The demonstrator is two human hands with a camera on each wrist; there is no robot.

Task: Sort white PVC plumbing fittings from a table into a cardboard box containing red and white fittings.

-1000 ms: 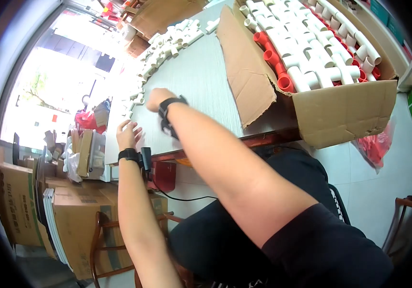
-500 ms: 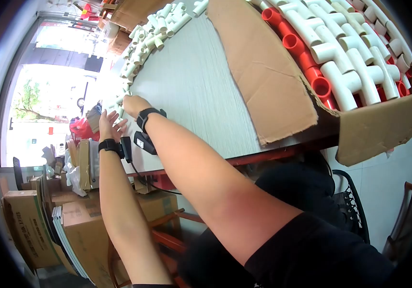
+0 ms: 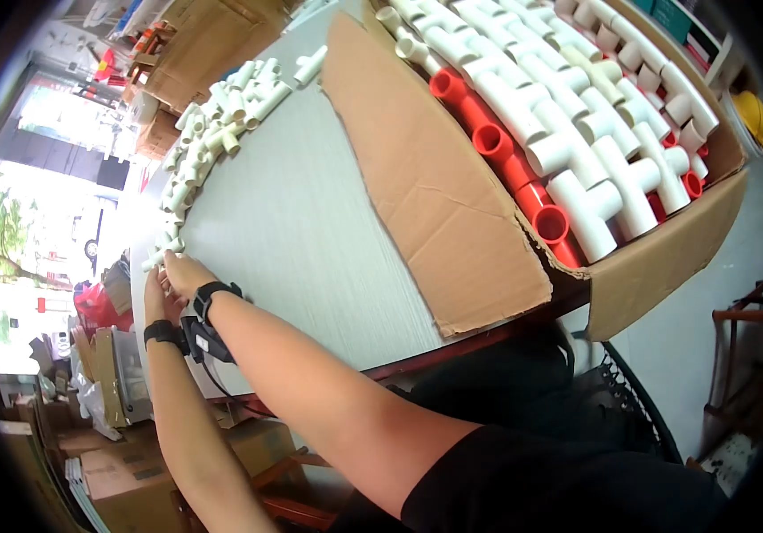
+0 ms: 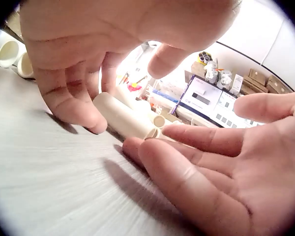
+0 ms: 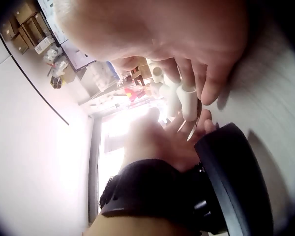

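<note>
A white plastic pipe tee (image 3: pixel 154 261) lies at the far left end of the table (image 3: pixel 301 266), right at the fingertips of both hands. My right hand (image 3: pixel 187 275) reaches across the table to it. Just below and left of it is my left hand (image 3: pixel 158 300). The left wrist view has the tee (image 4: pixel 125 118) between the hands: the left hand (image 4: pixel 83 64) comes from the top left with bent, relaxed fingers, the right hand (image 4: pixel 226 167) from the right with palm showing and thumb apart. In the right wrist view, fingers of both hands overlap the tee (image 5: pixel 188 101).
A curved row of white tees (image 3: pixel 195 160) runs along the table's far left edge. On the right stands a cardboard box (image 3: pixel 666 275) packed with white and red fittings, its flap (image 3: pixel 435 231) folded out over the table. Cardboard cartons (image 3: pixel 123 471) stand on the floor at lower left.
The right hand has moved left to the end of the row of tees, beside the left hand. The hands have come closer together, and the head view has shifted.
</note>
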